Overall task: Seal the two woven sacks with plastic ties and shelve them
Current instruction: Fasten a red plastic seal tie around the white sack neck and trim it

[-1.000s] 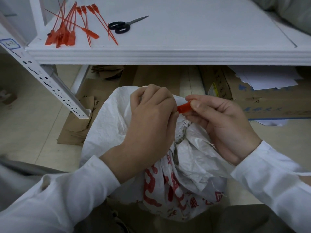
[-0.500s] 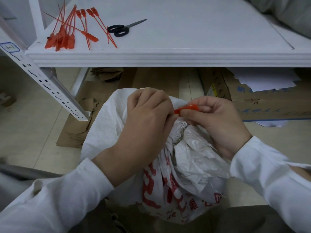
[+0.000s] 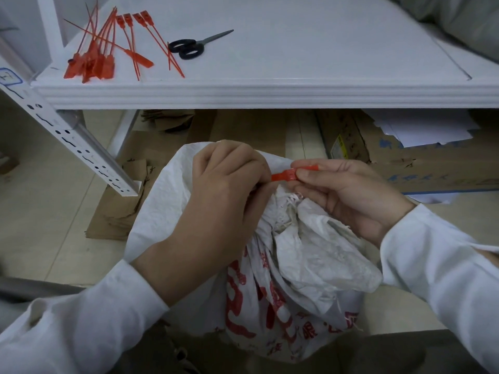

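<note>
A white woven sack (image 3: 299, 268) with red print stands on the floor in front of me, its mouth bunched together. My left hand (image 3: 224, 190) is curled over the gathered neck and grips it. My right hand (image 3: 348, 193) pinches the head of a red plastic tie (image 3: 290, 174) between thumb and forefinger, just right of my left hand. The tie's strap is hidden behind my left hand. Several spare red ties (image 3: 108, 49) lie at the left end of the white shelf (image 3: 270, 90). At the shelf's far right corner, a grey-white sack (image 3: 464, 20) is partly in view.
Black-handled scissors (image 3: 194, 45) lie on the shelf beside the ties. A perforated white upright (image 3: 78, 147) slants down at left. Under the shelf sit a cardboard box (image 3: 391, 157) with white papers on it and flattened cardboard (image 3: 127, 209) on the floor.
My right hand has drawn the tie's head a little to the right, so more red shows between my hands. My left hand keeps its grip on the neck.
</note>
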Demonstrator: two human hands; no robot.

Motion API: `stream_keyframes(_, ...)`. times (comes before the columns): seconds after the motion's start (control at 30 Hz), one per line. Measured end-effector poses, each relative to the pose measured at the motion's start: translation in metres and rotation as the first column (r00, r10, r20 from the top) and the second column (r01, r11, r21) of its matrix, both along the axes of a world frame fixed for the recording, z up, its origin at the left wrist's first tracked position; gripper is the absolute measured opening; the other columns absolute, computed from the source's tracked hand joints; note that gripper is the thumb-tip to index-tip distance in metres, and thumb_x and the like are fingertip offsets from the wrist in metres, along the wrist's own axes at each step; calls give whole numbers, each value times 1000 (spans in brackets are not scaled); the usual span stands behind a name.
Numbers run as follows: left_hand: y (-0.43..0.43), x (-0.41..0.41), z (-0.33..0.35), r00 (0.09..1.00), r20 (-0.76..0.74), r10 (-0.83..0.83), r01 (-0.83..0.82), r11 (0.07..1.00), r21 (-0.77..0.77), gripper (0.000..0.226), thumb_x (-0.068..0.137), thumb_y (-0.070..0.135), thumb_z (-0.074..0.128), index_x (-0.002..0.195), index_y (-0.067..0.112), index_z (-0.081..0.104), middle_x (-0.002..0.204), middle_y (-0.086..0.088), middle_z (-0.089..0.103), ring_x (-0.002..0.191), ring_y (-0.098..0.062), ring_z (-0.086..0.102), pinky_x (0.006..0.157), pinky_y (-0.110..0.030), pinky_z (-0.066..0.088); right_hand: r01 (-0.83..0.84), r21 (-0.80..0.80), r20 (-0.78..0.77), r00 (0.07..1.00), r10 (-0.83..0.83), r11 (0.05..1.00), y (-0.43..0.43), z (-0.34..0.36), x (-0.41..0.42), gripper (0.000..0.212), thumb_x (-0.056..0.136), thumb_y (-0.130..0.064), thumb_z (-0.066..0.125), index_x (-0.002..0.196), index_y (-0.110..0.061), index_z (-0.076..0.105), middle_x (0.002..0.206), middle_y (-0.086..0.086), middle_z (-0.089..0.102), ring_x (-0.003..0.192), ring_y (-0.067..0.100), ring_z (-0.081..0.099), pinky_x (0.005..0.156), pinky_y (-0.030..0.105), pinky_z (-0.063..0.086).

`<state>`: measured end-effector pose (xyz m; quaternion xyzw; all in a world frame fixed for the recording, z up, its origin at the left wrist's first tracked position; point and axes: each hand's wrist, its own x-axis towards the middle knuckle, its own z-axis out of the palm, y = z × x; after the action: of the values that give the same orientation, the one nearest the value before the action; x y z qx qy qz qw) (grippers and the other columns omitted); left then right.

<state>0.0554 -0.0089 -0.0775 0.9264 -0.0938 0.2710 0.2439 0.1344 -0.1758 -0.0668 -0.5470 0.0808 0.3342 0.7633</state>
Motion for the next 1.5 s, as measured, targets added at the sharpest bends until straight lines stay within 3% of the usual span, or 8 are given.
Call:
stream_keyframes(0.47, 5, 1, 3, 998, 67, -17, 17, 1000, 0, 11, 88, 12, 65, 76, 9, 65, 87, 0, 63, 95, -16, 52, 99, -25, 28, -27, 177, 15, 1000, 25, 984, 4, -6, -4, 19, 69, -4, 62, 67, -14, 78, 64, 5, 68, 52, 6, 63, 51, 14, 53)
stream_keyframes(0.77, 4, 3, 5, 1000, 29, 1, 1, 998, -61, 11, 86, 12, 65, 75, 10, 65, 87, 2, 63, 94, -14, 52, 96, -20, 27, 9, 131, 85, 996, -20, 991, 4, -5, -6, 15, 69, -8, 64, 70, -13, 78, 65, 5, 70, 55, 6, 66, 56, 14, 55)
stream_keyframes(1.0, 6, 2, 5, 998, 20, -59, 60, 995, -77, 10, 89, 10, 61, 80, 9, 62, 91, 1, 63, 97, -17, 55, 94, -29, 34, 204, 48, 114, 971, -209, 978, 4, -6, 1, 9, 83, -5, 62, 87, -6, 70, 70, 8, 73, 64, 10, 70, 63, 17, 57)
stream_keyframes(1.17, 12, 1, 13, 997, 69, -22, 38, 970, -242, 14, 91, 11, 58, 81, 4, 64, 101, -2, 61, 98, -19, 55, 80, -17, 42, 209, 51, 258, 942, -215, 977, 7, 5, 10, 12, 90, -5, 58, 92, -4, 70, 83, 10, 75, 70, 13, 71, 68, 19, 57)
stream_keyframes(1.23, 19, 4, 18, 996, 50, 71, -51, 942, -331, 15, 92, 16, 56, 83, 7, 65, 98, 1, 62, 95, -20, 57, 79, -21, 45, 214, 73, 310, 924, -226, 974, 11, 14, 15, 14, 92, -6, 57, 93, -5, 70, 86, 11, 75, 71, 14, 71, 69, 19, 56)
stream_keyframes(1.3, 29, 10, 25, 985, -15, 173, -159, 868, -471, 15, 93, 19, 56, 85, 11, 65, 87, 4, 64, 87, -16, 59, 74, -29, 47, 204, 71, 369, 904, -216, 976, 18, 23, 20, 16, 94, -8, 55, 93, -4, 70, 87, 12, 74, 72, 13, 71, 70, 18, 56)
stream_keyframes(1.4, 48, 19, 42, 962, -38, 272, -228, 714, -661, 15, 96, 15, 58, 84, 8, 65, 76, 5, 62, 72, 0, 57, 65, -15, 44, 211, 118, 409, 880, -241, 970, 32, 37, 30, 19, 97, -9, 52, 92, -2, 69, 82, 12, 74, 75, 16, 72, 72, 20, 56)
stream_keyframes(1.5, 67, 25, 58, 944, -31, 330, -252, 655, -713, 17, 98, 22, 55, 88, 13, 65, 86, 4, 67, 82, -9, 63, 71, -24, 53, 215, 222, 370, 884, -286, 951, 43, 52, 39, 22, 99, -7, 47, 93, 1, 66, 83, 13, 74, 80, 21, 73, 75, 22, 57)
